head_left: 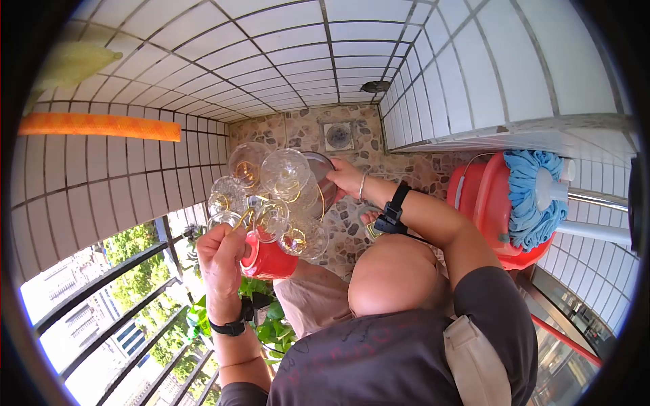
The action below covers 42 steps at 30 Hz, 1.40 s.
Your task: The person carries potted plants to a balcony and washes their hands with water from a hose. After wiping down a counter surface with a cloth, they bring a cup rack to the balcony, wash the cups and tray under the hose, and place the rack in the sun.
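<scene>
A cluster of several clear glass globes (pixel 286 173) with gold-coloured metal parts hangs together in front of me, over the patterned floor. My left hand (pixel 222 252) is closed around a thin gold stem at the cluster's lower left. Just right of that hand is a red container (pixel 269 258), partly covered by the globes. My right hand (pixel 345 178) grips the rim of a dark round base (pixel 323 177) on the cluster's right side. The globes hide part of this base.
A red bucket (pixel 482 203) with a blue mop (pixel 535 196) stands at the right. Black railings (pixel 122 291) and green leaves (pixel 274 331) are at the lower left. An orange pole (pixel 101 126) juts in at left. A drain (pixel 338 136) lies in the floor by the tiled walls.
</scene>
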Each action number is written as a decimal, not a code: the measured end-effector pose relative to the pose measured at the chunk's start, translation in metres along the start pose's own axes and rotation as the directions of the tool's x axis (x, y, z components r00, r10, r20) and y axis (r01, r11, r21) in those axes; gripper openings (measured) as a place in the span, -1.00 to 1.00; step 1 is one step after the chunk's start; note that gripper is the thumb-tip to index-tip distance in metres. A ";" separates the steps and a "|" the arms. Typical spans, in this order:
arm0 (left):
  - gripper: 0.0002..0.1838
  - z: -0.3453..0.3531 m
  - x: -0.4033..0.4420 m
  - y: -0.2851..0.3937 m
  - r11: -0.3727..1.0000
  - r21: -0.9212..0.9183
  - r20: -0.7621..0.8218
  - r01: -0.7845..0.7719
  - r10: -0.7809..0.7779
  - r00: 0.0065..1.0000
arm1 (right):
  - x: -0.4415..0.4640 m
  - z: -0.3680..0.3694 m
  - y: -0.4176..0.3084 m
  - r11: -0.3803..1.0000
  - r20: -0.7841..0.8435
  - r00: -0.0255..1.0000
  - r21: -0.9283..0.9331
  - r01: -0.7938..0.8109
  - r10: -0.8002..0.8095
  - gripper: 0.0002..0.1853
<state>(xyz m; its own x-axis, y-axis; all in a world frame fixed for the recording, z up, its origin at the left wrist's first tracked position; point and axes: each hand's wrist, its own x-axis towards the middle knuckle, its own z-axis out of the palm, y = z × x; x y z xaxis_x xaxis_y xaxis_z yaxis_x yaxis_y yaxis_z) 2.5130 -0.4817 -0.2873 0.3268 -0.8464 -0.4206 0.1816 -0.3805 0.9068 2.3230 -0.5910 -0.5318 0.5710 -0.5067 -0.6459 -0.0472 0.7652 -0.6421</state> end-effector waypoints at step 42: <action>-0.75 0.029 0.002 -0.060 0.984 0.175 0.050 -0.023 0.014 0.999 | 0.008 -0.029 0.025 0.892 0.210 0.961 0.376 -0.249 0.180 -0.26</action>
<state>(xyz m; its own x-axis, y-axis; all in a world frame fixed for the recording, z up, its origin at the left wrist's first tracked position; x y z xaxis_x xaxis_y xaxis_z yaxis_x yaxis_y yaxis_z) 2.4761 -0.4712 -0.3412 0.2824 -0.8692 -0.4058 0.0090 -0.4206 0.9072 2.3022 -0.5874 -0.5652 0.7126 -0.2659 -0.6493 0.1241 0.9586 -0.2564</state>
